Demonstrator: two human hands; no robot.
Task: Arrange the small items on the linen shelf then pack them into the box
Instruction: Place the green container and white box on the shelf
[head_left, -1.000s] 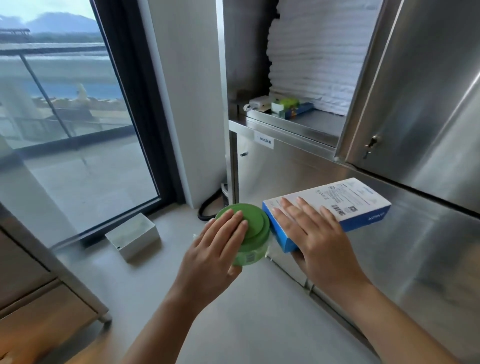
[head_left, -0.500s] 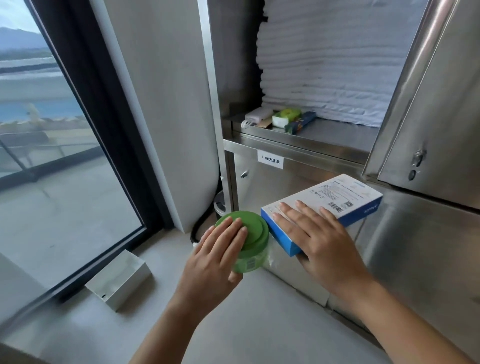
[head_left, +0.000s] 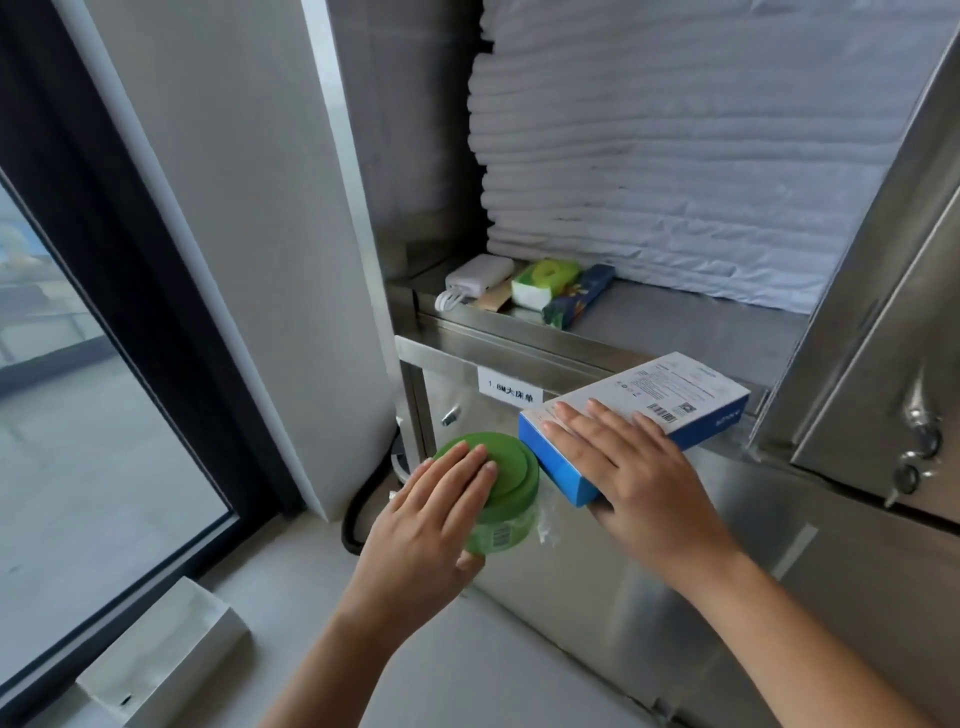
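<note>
My left hand (head_left: 426, 519) holds a green-lidded round jar (head_left: 506, 488), fingers over the lid and thumb under its side. My right hand (head_left: 639, 473) holds a blue and white box (head_left: 675, 395), fingers flat on top and thumb beneath. Both are carried in front of the steel cabinet, below the linen shelf (head_left: 675, 332). On the shelf's left end lie a white power bank (head_left: 475, 280) with cable, a green and white tissue pack (head_left: 543, 283) and a dark blue patterned packet (head_left: 579, 301).
A tall stack of folded white linen (head_left: 675, 156) fills the shelf behind the items. An open steel cabinet door (head_left: 883, 312) juts out at the right. A white rectangular case (head_left: 161, 660) lies on the floor by the window. A black hose (head_left: 363, 504) curls at the cabinet's foot.
I have stepped closer to the cabinet and the view turned right and up; the shelf now looks larger. Both hands keep the same hold on the jar and the box.
</note>
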